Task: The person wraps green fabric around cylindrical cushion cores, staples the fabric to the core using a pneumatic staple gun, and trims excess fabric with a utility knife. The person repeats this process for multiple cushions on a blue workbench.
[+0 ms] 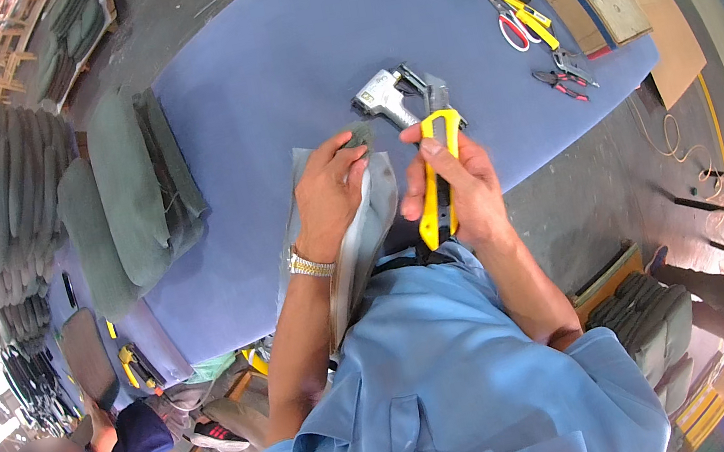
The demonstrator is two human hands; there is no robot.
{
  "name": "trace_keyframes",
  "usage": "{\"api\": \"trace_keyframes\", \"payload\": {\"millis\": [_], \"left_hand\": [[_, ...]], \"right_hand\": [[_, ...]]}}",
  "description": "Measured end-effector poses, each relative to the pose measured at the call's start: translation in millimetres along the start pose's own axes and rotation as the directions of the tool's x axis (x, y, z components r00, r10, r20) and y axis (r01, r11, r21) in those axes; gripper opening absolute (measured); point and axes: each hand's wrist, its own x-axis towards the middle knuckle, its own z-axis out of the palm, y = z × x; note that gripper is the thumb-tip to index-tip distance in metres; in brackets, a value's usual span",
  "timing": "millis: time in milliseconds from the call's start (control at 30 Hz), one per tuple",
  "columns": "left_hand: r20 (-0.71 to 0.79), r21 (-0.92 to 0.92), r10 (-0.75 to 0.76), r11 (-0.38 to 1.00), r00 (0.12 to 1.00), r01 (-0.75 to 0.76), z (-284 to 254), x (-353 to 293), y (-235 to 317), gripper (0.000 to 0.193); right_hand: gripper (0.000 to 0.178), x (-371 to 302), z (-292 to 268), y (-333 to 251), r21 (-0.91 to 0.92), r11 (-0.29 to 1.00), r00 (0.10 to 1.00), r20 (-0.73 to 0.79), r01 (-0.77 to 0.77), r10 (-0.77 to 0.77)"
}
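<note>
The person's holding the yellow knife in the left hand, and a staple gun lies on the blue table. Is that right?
Not quite: the head view shows the yellow knife in the right hand, not the left hand. A staple gun does lie on the blue table.

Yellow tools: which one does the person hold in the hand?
The cutter in the right hand. The yellow tool beside the scissors lies on the table, unheld.

Knife: yellow-and-black utility cutter (431,205), slanting in the right hand (472,184).
Workpiece: long, grey, layered fabric piece (382,192), far end in the left hand (328,191).
</note>
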Motion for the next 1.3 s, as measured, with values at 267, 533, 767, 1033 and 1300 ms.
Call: {"api": "trace_keyframes", "payload": {"millis": [267,533,767,1033,1300], "left_hand": [[0.101,-0.419,-0.346,0.836,0.933,0.355,5.9,2.7,-13.0,0.010],[0.123,-0.571,-0.362,0.736,0.924,0.364,11.1,-0.6,-23.8,0.011],[0.153,-0.520,-0.384,0.752,0.911,0.405,7.2,1.0,-22.8,0.010],[0.091,-0.513,-0.316,0.798,0.944,0.316,6.6,-0.7,-25.3,0.012],[0.129,-0.558,-0.337,0.753,0.933,0.349,5.8,-2.1,-23.0,0.012]], "right_hand": [[0.023,18.2,14.8,53.4,-0.044,0.954,0.954,0.047,-0.296,0.298],[0.031,23.1,11.3,73.1,-0.210,0.924,0.943,0.026,-0.319,0.331],[0.027,28.1,8.8,82.1,-0.197,0.938,0.955,0.029,-0.285,0.296],[0.026,26.3,13.5,72.8,-0.098,0.936,0.936,0.064,-0.339,0.346],[0.020,33.3,5.3,79.8,-0.162,0.923,0.923,0.108,-0.350,0.369]]}}
